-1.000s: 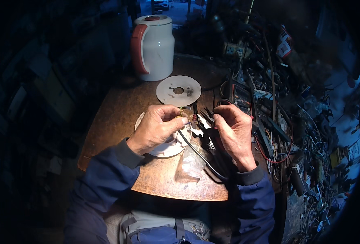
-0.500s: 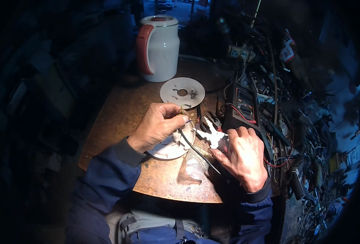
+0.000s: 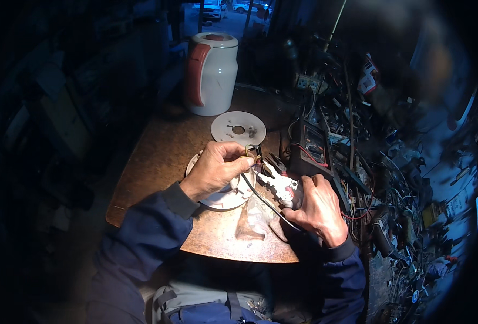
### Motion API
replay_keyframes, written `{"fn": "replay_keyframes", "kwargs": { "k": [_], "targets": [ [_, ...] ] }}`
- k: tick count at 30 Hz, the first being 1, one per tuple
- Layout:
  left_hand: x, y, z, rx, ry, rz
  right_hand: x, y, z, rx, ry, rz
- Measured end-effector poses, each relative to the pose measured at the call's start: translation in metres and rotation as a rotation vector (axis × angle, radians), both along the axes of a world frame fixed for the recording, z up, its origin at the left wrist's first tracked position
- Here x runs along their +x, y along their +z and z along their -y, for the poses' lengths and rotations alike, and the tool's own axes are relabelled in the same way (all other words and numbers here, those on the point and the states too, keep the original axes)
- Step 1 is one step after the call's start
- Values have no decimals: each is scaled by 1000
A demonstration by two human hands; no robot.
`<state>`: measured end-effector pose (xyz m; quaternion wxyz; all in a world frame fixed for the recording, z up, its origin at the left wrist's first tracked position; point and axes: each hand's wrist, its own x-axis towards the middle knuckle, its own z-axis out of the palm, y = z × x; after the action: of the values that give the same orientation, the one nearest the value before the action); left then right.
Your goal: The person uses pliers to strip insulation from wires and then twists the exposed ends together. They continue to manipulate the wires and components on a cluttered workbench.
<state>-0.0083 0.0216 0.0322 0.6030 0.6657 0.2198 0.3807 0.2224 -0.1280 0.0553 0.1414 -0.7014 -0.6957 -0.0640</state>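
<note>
My left hand (image 3: 217, 167) is closed, pinching a black power cord (image 3: 262, 197) near its end, where thin coloured wires stick out by the fingertips. In my right hand (image 3: 320, 208) is a pair of wire strippers (image 3: 282, 186), bright under the light, its jaws apart and pointing at the wires beside my left fingertips. Whether the jaws touch a wire I cannot tell. Below my left hand lies a round white base (image 3: 228, 201), open side up and partly covered by that hand. A stained white disc (image 3: 225, 128) with a centre hole lies just beyond.
A white electric kettle (image 3: 217, 81) with a red handle stands at the table's far side. A dark multimeter (image 3: 310, 146) with a red lead sits right, near dark pliers (image 3: 275, 161). A clear plastic bag (image 3: 254, 218) lies on the wooden table (image 3: 158, 156). Cluttered parts fill the right.
The strippers' handles have come closer together and the jaws now point more toward the wires at my left fingertips. The view has tilted slightly; my left hand keeps its pinch on the cord.
</note>
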Motion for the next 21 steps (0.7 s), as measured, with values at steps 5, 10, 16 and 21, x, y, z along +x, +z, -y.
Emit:
{"fn": "replay_keyframes", "kwargs": {
  "k": [5, 10, 16, 21],
  "targets": [
    [2, 6, 4, -5, 12, 79, -7, 5, 13, 158, -23, -85],
    [-2, 10, 4, -18, 23, 88, 0, 15, 10, 442, -14, -264],
    [0, 13, 1, 23, 113, 95, 9, 32, -17, 500, 395, -1880],
    [0, 7, 5, 150, 178, -27, 18, 45, -40, 507, 354, -1576]
  ]
}}
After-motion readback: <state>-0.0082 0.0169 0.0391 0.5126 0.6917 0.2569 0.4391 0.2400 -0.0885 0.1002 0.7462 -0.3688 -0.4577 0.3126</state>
